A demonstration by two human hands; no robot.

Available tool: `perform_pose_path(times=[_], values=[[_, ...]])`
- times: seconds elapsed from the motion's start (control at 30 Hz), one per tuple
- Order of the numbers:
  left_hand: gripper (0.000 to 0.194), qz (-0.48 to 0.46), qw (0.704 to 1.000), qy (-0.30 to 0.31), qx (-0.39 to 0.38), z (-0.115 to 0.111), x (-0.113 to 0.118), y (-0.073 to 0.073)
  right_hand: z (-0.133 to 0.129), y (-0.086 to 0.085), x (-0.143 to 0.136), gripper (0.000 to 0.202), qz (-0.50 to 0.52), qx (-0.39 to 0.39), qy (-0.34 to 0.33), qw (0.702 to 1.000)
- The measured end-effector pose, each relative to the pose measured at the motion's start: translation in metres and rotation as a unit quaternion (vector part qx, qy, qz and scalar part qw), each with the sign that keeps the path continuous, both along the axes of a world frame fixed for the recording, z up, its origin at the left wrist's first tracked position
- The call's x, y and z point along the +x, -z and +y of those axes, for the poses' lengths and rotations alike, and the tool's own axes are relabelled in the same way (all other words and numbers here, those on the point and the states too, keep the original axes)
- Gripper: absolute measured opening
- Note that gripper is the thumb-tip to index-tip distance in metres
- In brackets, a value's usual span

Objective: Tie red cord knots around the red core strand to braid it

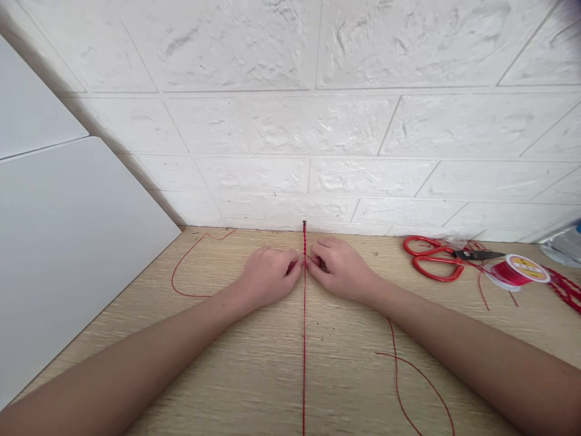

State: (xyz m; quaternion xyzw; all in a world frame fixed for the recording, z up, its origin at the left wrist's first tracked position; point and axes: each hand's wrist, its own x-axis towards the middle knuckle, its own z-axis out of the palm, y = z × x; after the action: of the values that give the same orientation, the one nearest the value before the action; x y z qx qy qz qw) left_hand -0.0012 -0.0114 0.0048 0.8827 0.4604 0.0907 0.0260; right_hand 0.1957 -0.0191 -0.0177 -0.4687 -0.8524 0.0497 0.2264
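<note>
A taut red cord runs straight down the middle of the table, smooth and thin nearby but worked into a short, bumpy section that reaches a small dark peg by the foot of the white wall. The left hand and right hand flank it just below that section, each grip narrow, fingertips pinching a thin red strand across the cord. The forearms leave a gap widening toward the near side, while the edge of a white panel slants in at left and red-handled scissors lie beside a spool at right
</note>
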Motion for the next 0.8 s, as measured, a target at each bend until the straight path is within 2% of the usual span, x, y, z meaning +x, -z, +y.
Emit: perform_pose_path(times=[0.8], values=[[0.038,0.005,1.0,0.0,0.004,0.0009,-0.0003,0.001,-0.0004,0.0001,0.0001,0.021,-0.003,0.001,0.0,1.0]])
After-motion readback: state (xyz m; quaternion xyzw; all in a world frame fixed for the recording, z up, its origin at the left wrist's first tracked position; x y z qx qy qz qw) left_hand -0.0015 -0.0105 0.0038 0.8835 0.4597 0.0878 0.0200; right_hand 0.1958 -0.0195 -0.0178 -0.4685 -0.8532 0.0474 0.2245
